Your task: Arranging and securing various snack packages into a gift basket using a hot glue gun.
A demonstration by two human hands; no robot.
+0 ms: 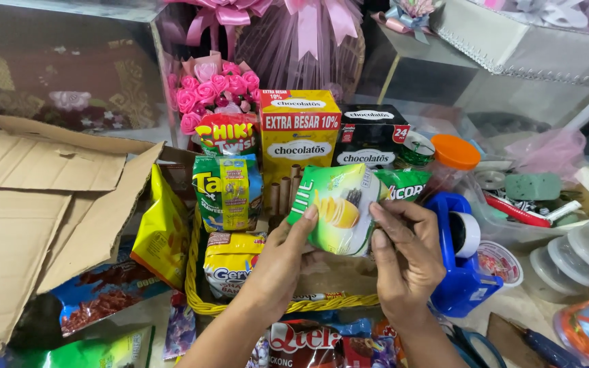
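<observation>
**Fingers of both hands hold a green snack packet over a yellow basket**

The fingers (pixel 306 219) of my left hand (pixel 277 266) press on the lower left edge of a green snack packet (pixel 339 204), thumb on the front. My right hand (pixel 403 255) grips the packet's right edge, its fingers curled around the side. Both hands are clasped on the packet, which is tilted and held just above a yellow woven basket (pixel 199 300).

Inside the basket I see a yellow and white snack bag (pixel 230 262) lying low at the left, a green bag with a small yellow-green sachet in front (pixel 230 191) standing behind it, and a tall yellow box of wafer rolls (pixel 300 133) upright at the back. A black box (pixel 369 136) stands just beside the yellow box. Pink fabric roses (pixel 216 92) sit behind them.

To the left lies flattened cardboard (pixel 35 218), with a yellow bag (pixel 161 232) leaning against the basket. To the right, a blue tape dispenser (pixel 461 262) stands near my right hand.
</observation>
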